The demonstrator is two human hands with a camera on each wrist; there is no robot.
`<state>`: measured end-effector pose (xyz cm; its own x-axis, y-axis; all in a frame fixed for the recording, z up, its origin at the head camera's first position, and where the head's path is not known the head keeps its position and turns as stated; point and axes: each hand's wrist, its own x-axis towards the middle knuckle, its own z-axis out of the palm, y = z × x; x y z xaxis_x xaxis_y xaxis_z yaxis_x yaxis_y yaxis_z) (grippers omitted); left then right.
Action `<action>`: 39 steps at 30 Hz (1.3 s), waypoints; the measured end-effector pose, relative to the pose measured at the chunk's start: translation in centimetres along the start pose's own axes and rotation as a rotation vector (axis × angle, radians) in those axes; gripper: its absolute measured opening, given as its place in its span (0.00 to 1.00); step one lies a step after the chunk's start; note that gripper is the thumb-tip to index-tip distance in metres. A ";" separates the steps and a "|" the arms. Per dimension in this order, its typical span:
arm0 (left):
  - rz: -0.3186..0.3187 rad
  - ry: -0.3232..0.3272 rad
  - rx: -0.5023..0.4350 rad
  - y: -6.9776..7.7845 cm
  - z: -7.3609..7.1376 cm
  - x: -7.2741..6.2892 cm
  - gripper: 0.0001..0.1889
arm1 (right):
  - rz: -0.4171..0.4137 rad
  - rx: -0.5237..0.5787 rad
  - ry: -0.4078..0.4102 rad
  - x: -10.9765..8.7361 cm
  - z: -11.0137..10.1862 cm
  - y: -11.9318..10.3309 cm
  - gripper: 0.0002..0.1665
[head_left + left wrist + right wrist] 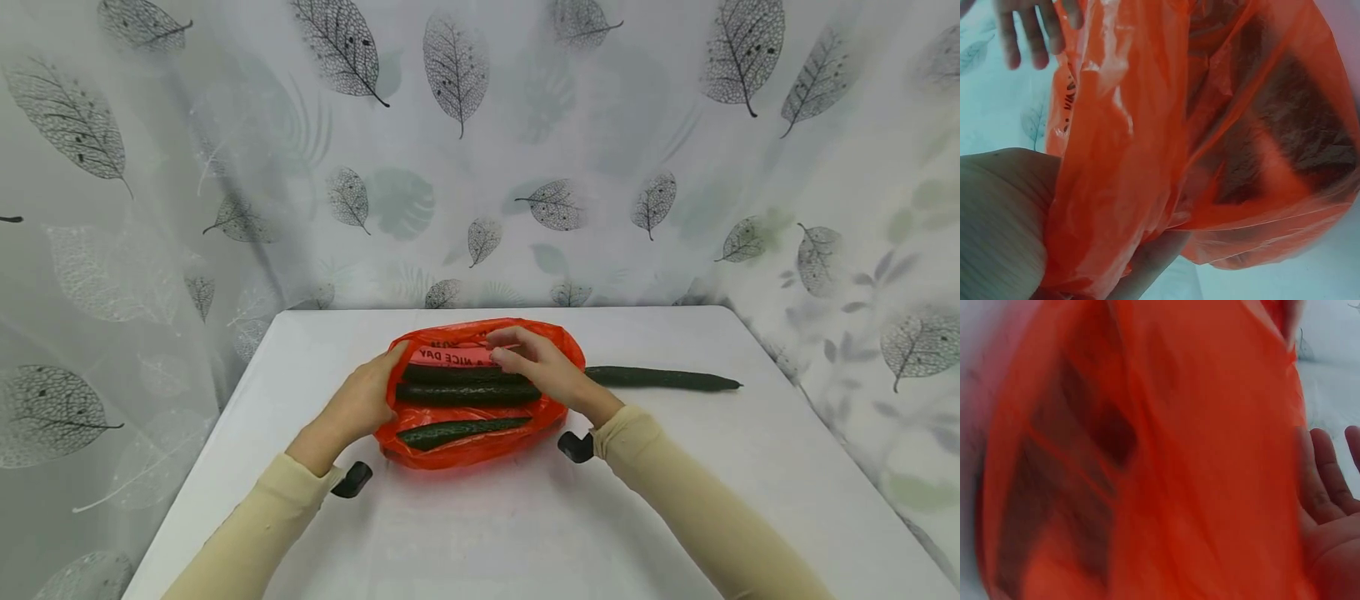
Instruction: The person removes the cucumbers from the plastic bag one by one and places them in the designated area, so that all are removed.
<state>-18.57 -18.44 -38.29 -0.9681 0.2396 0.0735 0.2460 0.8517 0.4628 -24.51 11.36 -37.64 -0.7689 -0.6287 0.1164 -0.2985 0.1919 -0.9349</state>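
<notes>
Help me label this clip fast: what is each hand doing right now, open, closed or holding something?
Left hand: holding the edge of the red bag.
Right hand: open, at the bag's mouth, holding nothing.

In the head view, your right fingers (513,336) cover part of the lettering (453,357) on the red bag (465,457); your sleeves (247,533) run off the bottom edge. In the left wrist view, the bag partly hides your left fingers (1155,262); in the right, it is blurred.
</notes>
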 end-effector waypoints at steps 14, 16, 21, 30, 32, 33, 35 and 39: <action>0.010 0.001 -0.008 -0.2 0.3 -0.1 0.55 | 0.150 -0.160 -0.045 1.4 4.0 2.2 0.28; 0.007 0.001 -0.007 -0.2 0.4 -0.2 0.55 | 0.162 -0.189 -0.064 1.6 4.5 2.7 0.28; -0.003 -0.006 -0.003 -0.2 0.4 -0.1 0.55 | 0.179 -0.254 -0.096 1.7 5.2 3.4 0.28; 0.009 -0.007 0.011 -0.2 0.6 0.0 0.55 | 0.260 -0.335 -0.110 1.6 6.0 4.8 0.27; 0.011 -0.004 0.012 -0.2 0.6 0.0 0.55 | 0.264 -0.353 -0.111 1.6 6.1 5.0 0.27; 0.011 -0.002 0.012 -0.2 0.6 0.0 0.55 | 0.270 -0.355 -0.108 1.6 6.1 5.1 0.26; 0.012 0.001 0.009 -0.2 0.6 0.0 0.54 | 0.276 -0.363 -0.104 1.6 6.2 5.2 0.25; 0.006 -0.002 0.005 -0.3 0.6 0.0 0.54 | 0.292 -0.378 -0.102 1.5 6.4 5.5 0.22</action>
<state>-18.58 -18.36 -38.98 -0.9665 0.2454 0.0748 0.2519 0.8525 0.4581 -23.67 6.64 -44.74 -0.7973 -0.5748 -0.1842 -0.2773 0.6199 -0.7341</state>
